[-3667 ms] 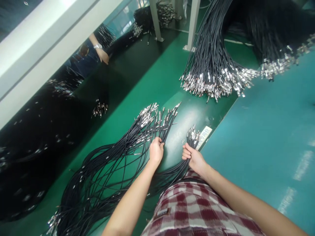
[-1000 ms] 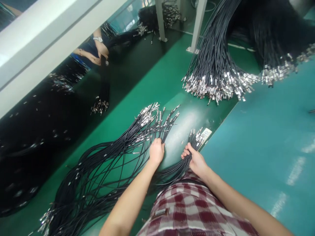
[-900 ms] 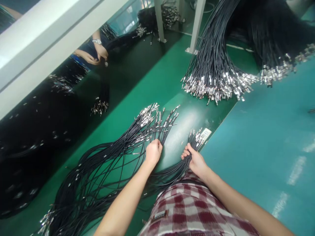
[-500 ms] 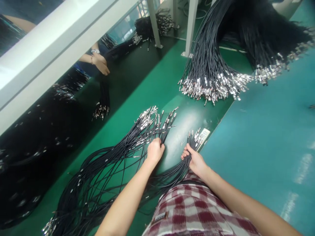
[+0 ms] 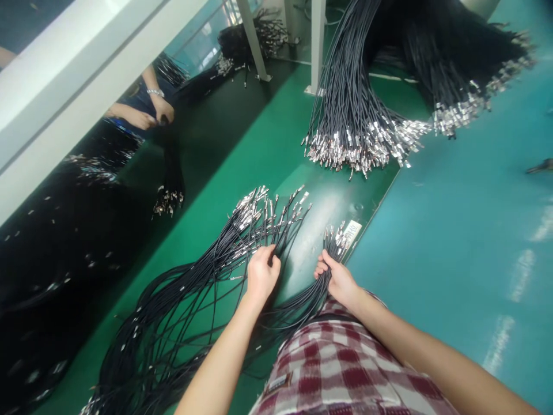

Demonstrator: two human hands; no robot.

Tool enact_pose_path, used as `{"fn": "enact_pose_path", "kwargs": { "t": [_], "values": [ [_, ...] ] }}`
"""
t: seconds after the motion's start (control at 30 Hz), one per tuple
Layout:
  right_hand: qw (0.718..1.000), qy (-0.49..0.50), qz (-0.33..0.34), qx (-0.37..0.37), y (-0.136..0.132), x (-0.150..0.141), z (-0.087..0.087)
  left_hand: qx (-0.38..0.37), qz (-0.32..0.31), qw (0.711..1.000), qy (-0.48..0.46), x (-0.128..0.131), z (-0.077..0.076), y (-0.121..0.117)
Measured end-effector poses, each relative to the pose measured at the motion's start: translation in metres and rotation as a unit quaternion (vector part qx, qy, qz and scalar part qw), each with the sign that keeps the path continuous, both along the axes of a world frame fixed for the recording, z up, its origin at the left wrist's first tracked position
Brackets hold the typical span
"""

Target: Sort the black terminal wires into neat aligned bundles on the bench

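A loose spread of thin black cables with metal end connectors lies fanned across the green table. My left hand rests on this spread near the connector ends, its fingers curled and pinching some cables. My right hand is wrapped around a small bundle of the same cables, whose silver tips stick out above the fist. That bundle trails down past my checked shirt.
A big heap of black cables with silver terminals lies at the back, another at the far right. Another person's hands work cables at the left, beyond a white beam. Teal floor is to the right.
The view has shifted a little. My left hand has moved slightly down and left on the spread and pinches cables; my right hand keeps its bundle. The other person's hands moved.
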State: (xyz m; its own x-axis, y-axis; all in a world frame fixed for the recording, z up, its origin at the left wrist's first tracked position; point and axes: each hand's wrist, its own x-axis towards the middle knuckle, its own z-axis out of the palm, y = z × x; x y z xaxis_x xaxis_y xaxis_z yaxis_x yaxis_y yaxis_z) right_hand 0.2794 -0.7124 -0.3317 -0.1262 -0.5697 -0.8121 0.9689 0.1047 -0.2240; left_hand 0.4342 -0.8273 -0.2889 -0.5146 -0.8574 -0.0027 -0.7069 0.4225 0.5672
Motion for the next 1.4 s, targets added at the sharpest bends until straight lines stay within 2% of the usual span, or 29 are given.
{"fn": "enact_pose_path", "kwargs": {
  "t": [0.1, 0.23, 0.27, 0.4, 0.53, 0.63, 0.7, 0.77, 0.9, 0.97, 1.03, 1.1, 1.23, 1.3, 1.4],
  "values": [
    [1.0, 0.005, 0.001, -0.009, 0.0, 0.0, -0.002, 0.068, 0.03, 0.995, 0.067, 0.003, -0.001, 0.006],
    [0.999, 0.007, 0.001, -0.033, 0.001, 0.001, -0.004, 0.226, 0.116, 0.95, 0.184, 0.002, -0.008, 0.007],
    [0.999, 0.006, 0.001, -0.039, 0.001, 0.001, -0.004, 0.236, 0.122, 0.944, 0.196, 0.001, -0.009, 0.006],
    [0.997, 0.021, 0.003, -0.072, 0.002, 0.002, 0.0, 0.215, 0.089, 0.959, 0.163, -0.005, -0.006, 0.006],
    [0.994, 0.059, 0.015, -0.091, -0.001, 0.005, 0.008, 0.258, 0.058, 0.954, 0.14, -0.026, -0.005, 0.034],
    [0.994, 0.09, 0.021, -0.064, -0.002, 0.006, 0.011, 0.23, -0.009, 0.97, 0.081, -0.044, -0.006, 0.061],
    [0.994, 0.107, 0.017, -0.021, 0.0, 0.007, 0.01, 0.221, -0.058, 0.972, 0.054, -0.05, -0.008, 0.067],
    [0.993, 0.115, 0.008, 0.017, 0.004, 0.006, 0.007, 0.194, -0.08, 0.977, 0.033, -0.049, -0.013, 0.059],
    [0.995, 0.098, -0.01, 0.032, 0.01, 0.002, 0.002, 0.052, -0.035, 0.996, -0.064, -0.037, -0.033, 0.021],
    [0.998, 0.066, -0.01, 0.021, 0.009, 0.001, 0.0, 0.039, -0.031, 0.992, -0.115, -0.034, -0.043, 0.008],
    [0.999, 0.042, -0.007, 0.017, 0.007, 0.0, -0.001, 0.059, -0.024, 0.991, -0.122, -0.032, -0.046, 0.003],
    [0.999, 0.035, -0.008, 0.022, 0.005, 0.0, -0.002, 0.081, -0.002, 0.993, -0.082, -0.028, -0.042, 0.004],
    [0.999, 0.034, -0.014, 0.026, 0.002, 0.001, -0.001, 0.137, 0.004, 0.991, -0.004, -0.016, -0.019, 0.021],
    [0.999, 0.038, -0.021, 0.016, 0.001, 0.002, 0.002, 0.145, -0.021, 0.989, -0.025, -0.01, -0.008, 0.035],
    [0.998, 0.046, -0.029, -0.012, 0.001, 0.004, 0.006, 0.13, -0.075, 0.981, -0.125, -0.006, 0.001, 0.062]
  ]
}}
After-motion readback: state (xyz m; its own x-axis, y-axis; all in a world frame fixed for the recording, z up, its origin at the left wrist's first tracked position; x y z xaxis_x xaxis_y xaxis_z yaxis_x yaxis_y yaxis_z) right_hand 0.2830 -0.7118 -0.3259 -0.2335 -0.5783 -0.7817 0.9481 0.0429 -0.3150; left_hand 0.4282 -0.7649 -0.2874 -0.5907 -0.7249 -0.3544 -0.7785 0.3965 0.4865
